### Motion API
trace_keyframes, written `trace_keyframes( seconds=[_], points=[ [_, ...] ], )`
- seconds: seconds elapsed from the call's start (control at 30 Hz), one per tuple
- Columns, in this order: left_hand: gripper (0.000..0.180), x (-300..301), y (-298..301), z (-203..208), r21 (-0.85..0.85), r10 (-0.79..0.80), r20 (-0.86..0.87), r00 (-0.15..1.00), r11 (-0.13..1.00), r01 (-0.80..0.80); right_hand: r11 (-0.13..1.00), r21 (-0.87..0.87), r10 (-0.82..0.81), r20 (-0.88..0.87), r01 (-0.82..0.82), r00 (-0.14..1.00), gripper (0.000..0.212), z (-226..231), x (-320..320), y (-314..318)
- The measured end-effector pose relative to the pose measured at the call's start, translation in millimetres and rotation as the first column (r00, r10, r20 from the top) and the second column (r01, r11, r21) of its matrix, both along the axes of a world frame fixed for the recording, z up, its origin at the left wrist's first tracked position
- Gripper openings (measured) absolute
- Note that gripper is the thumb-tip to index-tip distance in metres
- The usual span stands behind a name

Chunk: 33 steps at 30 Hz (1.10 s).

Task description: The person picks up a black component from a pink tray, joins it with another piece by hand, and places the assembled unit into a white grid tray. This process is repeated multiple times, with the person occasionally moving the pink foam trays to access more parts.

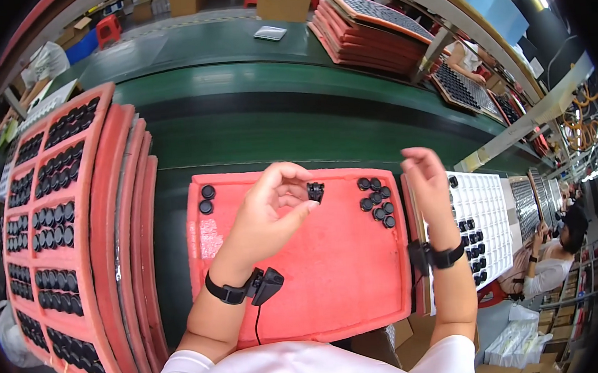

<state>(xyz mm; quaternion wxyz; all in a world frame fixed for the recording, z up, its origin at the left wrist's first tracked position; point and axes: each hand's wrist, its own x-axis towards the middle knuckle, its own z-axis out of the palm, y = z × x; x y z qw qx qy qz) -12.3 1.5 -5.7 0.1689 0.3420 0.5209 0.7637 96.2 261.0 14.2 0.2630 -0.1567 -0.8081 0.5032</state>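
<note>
Above the pink foam tray [306, 283], my left hand [272, 202] pinches a small black cylindrical part [315, 191] between thumb and fingers. My right hand [426, 177] is raised past the tray's right edge, its fingers stretched and apart, with nothing visible in it. Several black round parts [376, 202] cluster in the tray's upper right area. Two more black round parts [206, 199] sit at its upper left. Each of my wrists wears a black strap with a small device [267, 286].
At left, a tall stack of pink foam trays [100, 221] carries rows of black parts. A white gridded tray [485, 222], partly filled with black parts, lies to the right. Beyond runs a green conveyor [238, 114] with more stacked trays [372, 36]. Another person [554, 259] is at far right.
</note>
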Motion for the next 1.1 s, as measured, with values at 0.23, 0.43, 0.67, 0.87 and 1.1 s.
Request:
trace_keyframes(
  seconds=[0.23, 0.43, 0.67, 0.87, 1.1],
  points=[
    [0.028, -2.8, 1.0, -1.2, 0.046, -0.022, -0.019, 1.000, 0.999, 0.023, 0.786, -0.319, 0.499, -0.175, -0.529, 0.848, 0.020, -5.7, -34.6, -106.4],
    [0.030, -7.0, -2.5, 0.3, 0.078, 0.156, -0.087, 0.984, 0.986, -0.149, 0.584, -0.709, 0.339, -0.229, -0.395, 0.912, 0.020, -48.9, -80.7, -116.6],
    [0.030, 1.3, -2.1, 3.3, 0.034, 0.122, -0.276, 0.953, 0.993, -0.117, 0.806, 0.252, 0.489, 0.224, -0.535, 0.843, 0.021, -89.9, -120.5, -178.4],
    [0.029, -2.1, -6.3, 2.6, -0.001, 0.074, -0.175, 0.982, 0.997, -0.075, 0.646, 0.540, 0.576, 0.120, -0.540, 0.809, 0.024, -111.6, -152.8, -211.5],
    [0.025, -6.4, -2.8, -2.0, 0.107, 0.160, -0.062, 0.985, 0.982, -0.153, 0.832, 0.361, 0.397, 0.141, -0.421, 0.907, 0.022, -80.1, -113.9, -184.7]
  ],
)
